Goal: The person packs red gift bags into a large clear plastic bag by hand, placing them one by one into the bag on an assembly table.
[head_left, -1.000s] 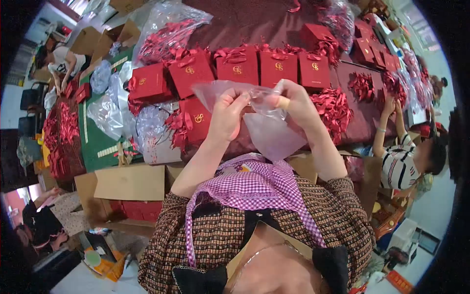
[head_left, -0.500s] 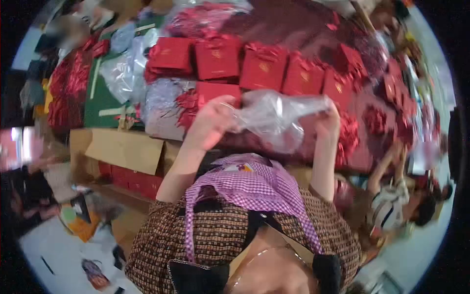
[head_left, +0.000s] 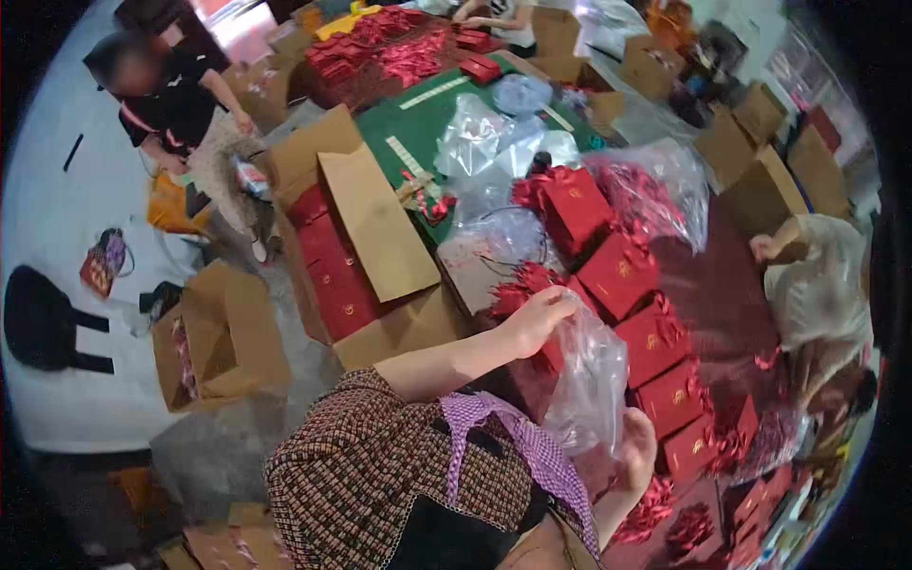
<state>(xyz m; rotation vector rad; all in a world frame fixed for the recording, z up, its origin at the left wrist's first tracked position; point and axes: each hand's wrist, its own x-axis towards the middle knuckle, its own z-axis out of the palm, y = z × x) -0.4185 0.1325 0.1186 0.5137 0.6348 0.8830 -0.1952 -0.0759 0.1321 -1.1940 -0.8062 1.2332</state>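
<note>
A clear plastic bag (head_left: 584,385) is stretched between my two hands, in front of my checked apron. My left hand (head_left: 540,323) pinches its upper corner between thumb and fingers. At the lower edge of the bag, my right hand (head_left: 635,451) has its fingers curled around the film, partly blurred. Just beyond the bag, red gift bags (head_left: 654,339) with gold emblems and red ribbons lie in a row of stacks on the dark red tablecloth (head_left: 717,309). Loose red ribbon bunches (head_left: 646,508) lie near my right hand.
An open cardboard box (head_left: 380,228) holding red bags stands left of the table. Clear plastic wrapping (head_left: 475,138) covers part of the green mat (head_left: 380,128). One person (head_left: 185,114) is at the far left; another (head_left: 817,285) leans at the table's right side.
My view has swung left, so the table now runs diagonally and more of the floor and boxes shows. The plastic bag stays between my hands and now hangs lengthwise.
</note>
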